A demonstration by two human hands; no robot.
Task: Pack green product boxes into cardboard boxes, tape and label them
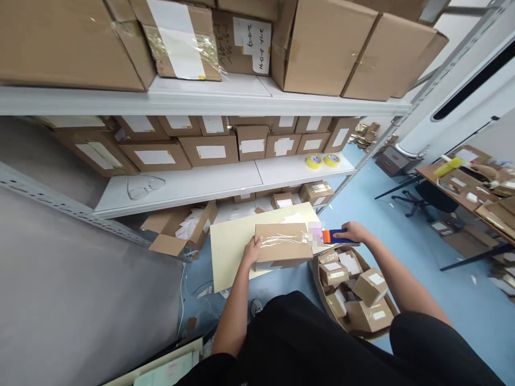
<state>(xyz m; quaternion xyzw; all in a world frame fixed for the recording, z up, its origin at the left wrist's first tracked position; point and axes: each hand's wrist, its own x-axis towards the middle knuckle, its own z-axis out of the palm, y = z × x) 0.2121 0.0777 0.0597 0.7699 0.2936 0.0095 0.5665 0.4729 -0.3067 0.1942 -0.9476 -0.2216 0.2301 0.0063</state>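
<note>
A closed cardboard box (284, 244) rests on a pale yellow board (231, 241) in front of me, with shiny clear tape (281, 239) running across its top. My left hand (252, 251) grips the box at its left end, thumb on the upper edge. Just off the right end of the box, my right hand (352, 233) is closed around the blue handle of a tape dispenser (336, 236) with an orange part. The dispenser's front end, by the box, is blurred out. A white paper (294, 218) lies behind the box.
Cardboard boxes fill the shelves (225, 179) ahead. Two yellow tape rolls (322, 161) and glasses (145, 187) lie on the middle shelf. An open carton (181, 228) with white papers is left; a big carton (316, 279) of small boxes stands right. A cluttered desk (430, 172) is farther right.
</note>
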